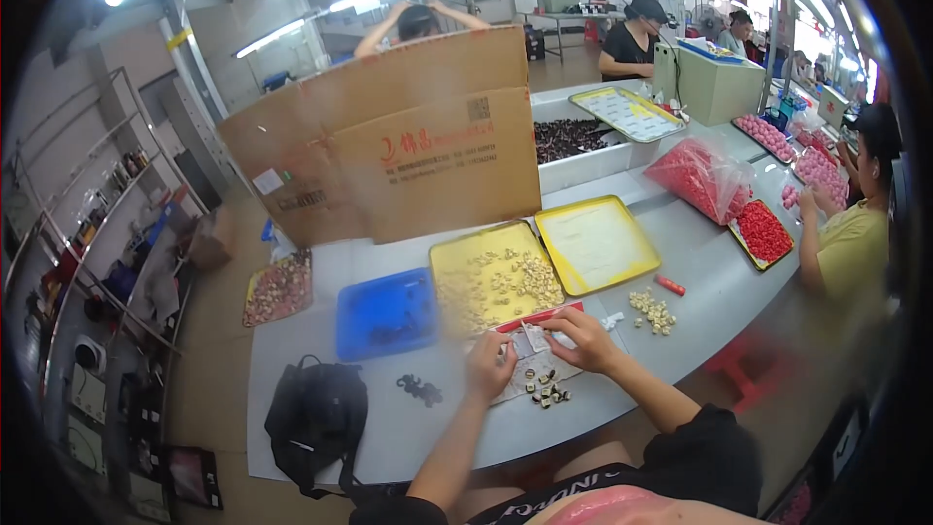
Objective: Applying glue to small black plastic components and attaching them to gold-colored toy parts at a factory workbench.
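Note:
My left hand (491, 365) is closed at the left side of a pale mat (515, 384), with something small and whitish at its fingertips that I cannot make out. Fingers bent in a pinch, my right hand (581, 338) holds the edge of a small white piece (534, 337), which looks like paper or cloth. A red bar-shaped edge (544, 317) runs just behind both hands. Several small gold-and-black pieces (550, 393) lie on the mat in front of them. Crumpled white tissue (612, 321) sits beside my right hand.
Beyond my hands are a yellow tray (457, 272) of cream pieces, another yellow tray (593, 243) and a blue tray (387, 316). A black bag (316, 418) lies left. A cardboard sheet (437, 156) stands behind. Cream pieces (651, 313) and a red tube (670, 285) lie right.

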Demonstrator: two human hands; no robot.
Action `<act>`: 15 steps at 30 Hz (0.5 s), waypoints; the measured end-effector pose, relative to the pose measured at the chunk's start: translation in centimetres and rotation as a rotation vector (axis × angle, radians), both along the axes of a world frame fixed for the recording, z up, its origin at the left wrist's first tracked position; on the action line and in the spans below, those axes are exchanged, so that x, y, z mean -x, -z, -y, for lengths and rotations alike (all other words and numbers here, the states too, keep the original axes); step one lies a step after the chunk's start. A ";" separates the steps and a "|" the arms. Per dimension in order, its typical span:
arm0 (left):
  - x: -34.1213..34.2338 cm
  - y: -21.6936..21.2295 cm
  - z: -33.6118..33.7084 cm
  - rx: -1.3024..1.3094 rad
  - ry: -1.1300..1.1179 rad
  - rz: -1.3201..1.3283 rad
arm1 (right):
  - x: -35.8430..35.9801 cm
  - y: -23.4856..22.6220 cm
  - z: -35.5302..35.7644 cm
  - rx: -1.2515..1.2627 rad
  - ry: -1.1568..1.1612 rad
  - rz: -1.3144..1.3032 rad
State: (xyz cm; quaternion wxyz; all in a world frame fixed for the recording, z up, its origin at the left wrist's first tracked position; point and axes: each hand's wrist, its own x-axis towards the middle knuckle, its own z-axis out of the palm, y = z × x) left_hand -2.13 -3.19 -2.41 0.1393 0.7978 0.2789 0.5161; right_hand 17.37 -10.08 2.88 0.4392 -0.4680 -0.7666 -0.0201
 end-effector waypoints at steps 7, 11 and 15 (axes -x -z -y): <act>-0.4 -0.8 -0.1 -0.025 0.001 0.054 | -3.3 2.1 6.5 0.071 0.333 -0.152; 0.0 -0.6 -0.2 -0.047 -0.015 0.086 | -4.7 3.8 11.2 0.037 0.546 -0.182; 0.4 -0.2 -0.5 -0.049 -0.061 0.116 | -7.7 4.9 15.7 -0.114 0.789 -0.175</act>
